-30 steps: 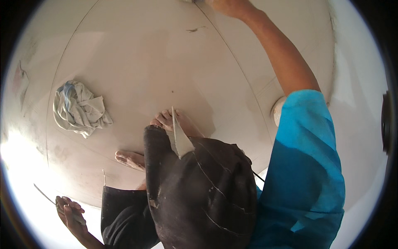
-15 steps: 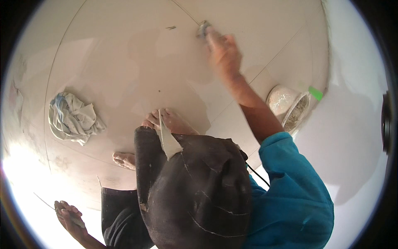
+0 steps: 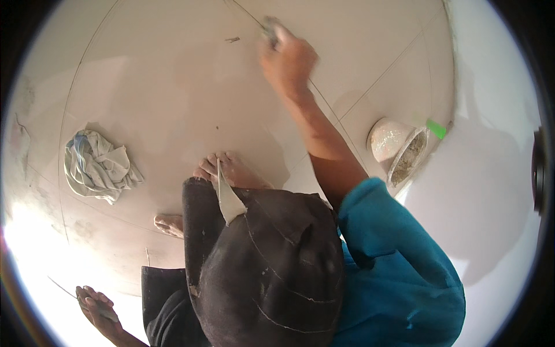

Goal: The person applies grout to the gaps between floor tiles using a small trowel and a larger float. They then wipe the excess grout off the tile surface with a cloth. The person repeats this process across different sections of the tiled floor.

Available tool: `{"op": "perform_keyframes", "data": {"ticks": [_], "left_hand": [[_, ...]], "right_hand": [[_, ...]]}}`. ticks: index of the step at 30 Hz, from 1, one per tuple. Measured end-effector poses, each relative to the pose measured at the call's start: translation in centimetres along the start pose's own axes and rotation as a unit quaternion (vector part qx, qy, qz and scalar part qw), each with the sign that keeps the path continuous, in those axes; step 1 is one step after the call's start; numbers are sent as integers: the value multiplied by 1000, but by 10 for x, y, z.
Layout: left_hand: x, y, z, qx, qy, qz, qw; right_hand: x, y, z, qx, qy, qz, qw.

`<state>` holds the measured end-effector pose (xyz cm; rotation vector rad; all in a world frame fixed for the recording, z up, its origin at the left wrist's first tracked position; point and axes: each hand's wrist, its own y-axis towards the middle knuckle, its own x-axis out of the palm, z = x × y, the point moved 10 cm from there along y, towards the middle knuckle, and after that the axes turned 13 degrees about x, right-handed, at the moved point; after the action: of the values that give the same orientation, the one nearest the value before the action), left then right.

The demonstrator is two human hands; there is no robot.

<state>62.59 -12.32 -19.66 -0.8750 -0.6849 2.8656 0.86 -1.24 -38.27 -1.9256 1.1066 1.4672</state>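
My right hand [image 3: 289, 65] reaches far out over the tiled floor [image 3: 173, 87], its fingers closed on a small grey piece [image 3: 270, 33] at a dark tile joint. Motion blurs the hand, and I cannot make out the kind of that piece. Low at the left, my left hand [image 3: 99, 312] curls round the handle of a thin flat tool [image 3: 62, 288]. Its slender edge sticks out past the fingers against bright glare, away from the floor joints.
A crumpled whitish cloth [image 3: 101, 168] lies at left. On the right, a tilted tub [image 3: 388, 139] of grey paste, with a green piece [image 3: 436, 129] at its rim, sits near the white wall [image 3: 491, 173]. My bare foot [image 3: 243, 172] stands in the middle. A small scrap [image 3: 232, 40] lies ahead.
My right hand has moved left and slightly farther away with the grey piece. My left hand stays about where it was, still round the tool.
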Motion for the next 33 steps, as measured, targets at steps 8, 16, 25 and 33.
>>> {"op": "perform_keyframes", "data": {"ticks": [8, 16, 25, 33], "left_hand": [[-14, -8, 20, 46, 69, 66, 994], [-9, -9, 5, 33, -1, 30, 999], [-6, -11, 4, 22, 1, 40, 999], [47, -14, 25, 15, 12, -77, 997]], "right_hand": [[25, 124, -125, -186, 81, -160, 966], [65, 54, -85, -372, -146, -343, 850], [-3, -47, 28, -366, -80, -427, 823], [28, 154, -141, -316, 49, -232, 919]]}}
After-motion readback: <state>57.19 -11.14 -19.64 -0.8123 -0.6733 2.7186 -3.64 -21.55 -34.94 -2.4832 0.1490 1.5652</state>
